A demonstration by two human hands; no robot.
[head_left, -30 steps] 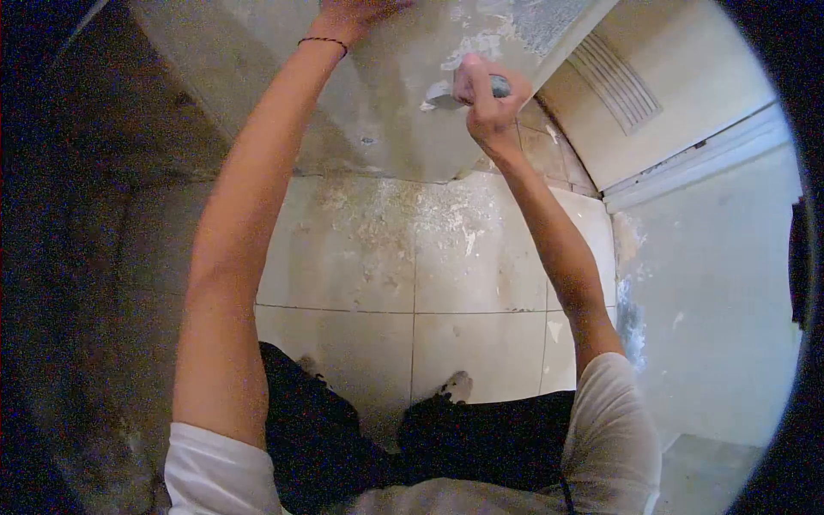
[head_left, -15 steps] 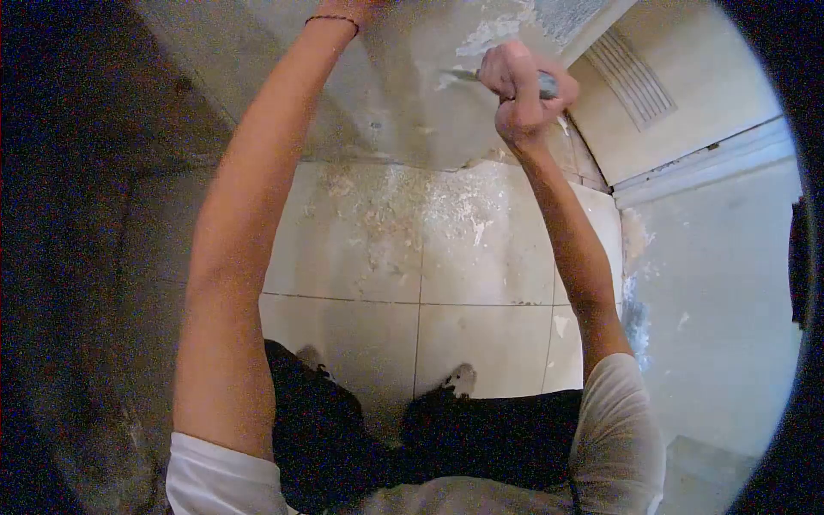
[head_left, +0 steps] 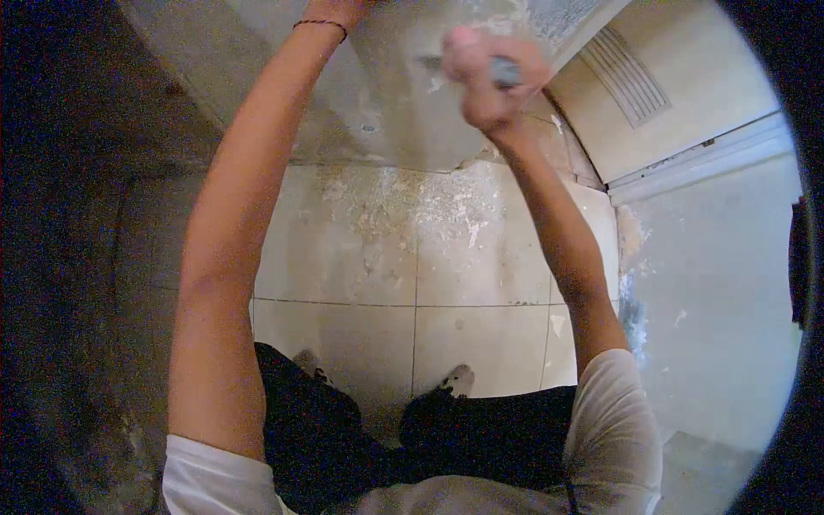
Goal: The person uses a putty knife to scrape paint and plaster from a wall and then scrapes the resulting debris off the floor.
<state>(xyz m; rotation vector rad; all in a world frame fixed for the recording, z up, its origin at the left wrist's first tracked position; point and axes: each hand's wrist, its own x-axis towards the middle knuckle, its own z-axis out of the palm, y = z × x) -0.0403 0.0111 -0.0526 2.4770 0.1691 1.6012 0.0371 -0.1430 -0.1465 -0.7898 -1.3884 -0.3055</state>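
Observation:
My right hand (head_left: 498, 73) is closed round the grey handle (head_left: 505, 74) of a scraper and is blurred by motion. Its thin dark blade (head_left: 431, 63) points left, close against the worn wall (head_left: 378, 103); whether it touches cannot be made out. At the top edge of the view is my left hand (head_left: 343, 10), beside the upper wall, with a dark cord bracelet (head_left: 322, 24) on the wrist. Its fingers are mostly cut off by the frame, so what it touches or holds is hidden.
Pale flakes (head_left: 446, 219) litter the tiled floor (head_left: 343, 335) at the wall's foot. On the right stand a cream door panel with a slatted vent (head_left: 631, 81) and a pale, peeling surface (head_left: 704, 300). My shoes (head_left: 461, 378) are below me.
My right hand has moved left with the scraper along the wall. My left hand has shifted slightly left, and the view has moved a little.

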